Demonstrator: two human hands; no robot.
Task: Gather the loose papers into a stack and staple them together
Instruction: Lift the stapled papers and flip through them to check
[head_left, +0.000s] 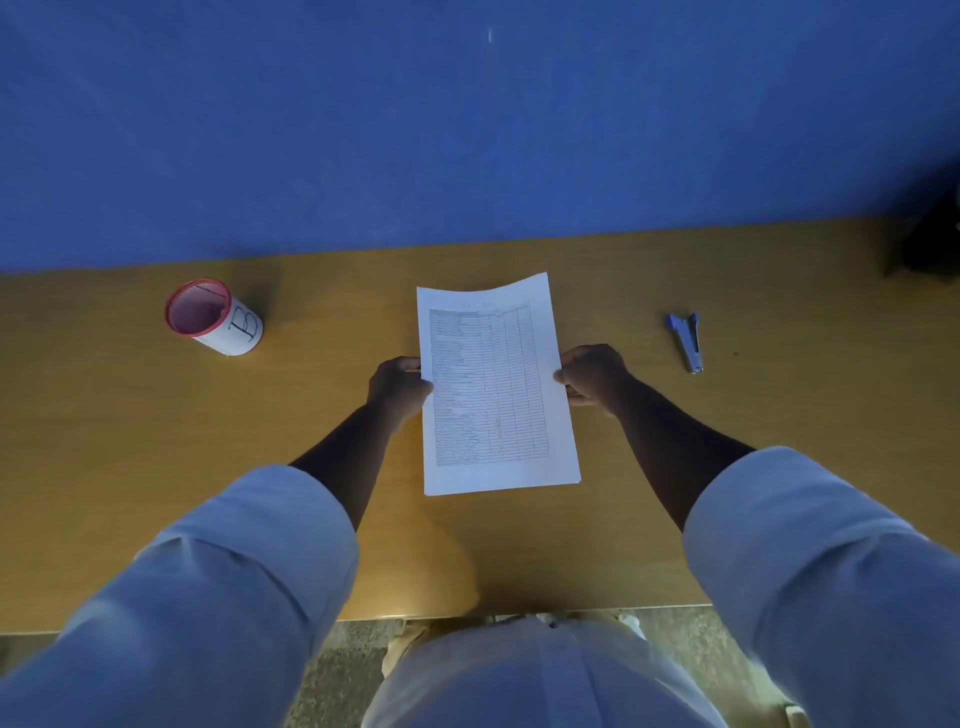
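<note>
A person's left hand (397, 387) and right hand (592, 376) grip the side edges of the papers (496, 384) over the middle of the desk (130, 441), apparently squaring the stack. Next, likely: reaching right for the stapler (687, 340).

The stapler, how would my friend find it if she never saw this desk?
Start at the wooden desk below the blue wall. Look to the right of the papers held in both hands, past the right hand. The stapler lies there alone, small, blue-grey and wedge-shaped, unlike the round red-rimmed cup on the other side.
</note>
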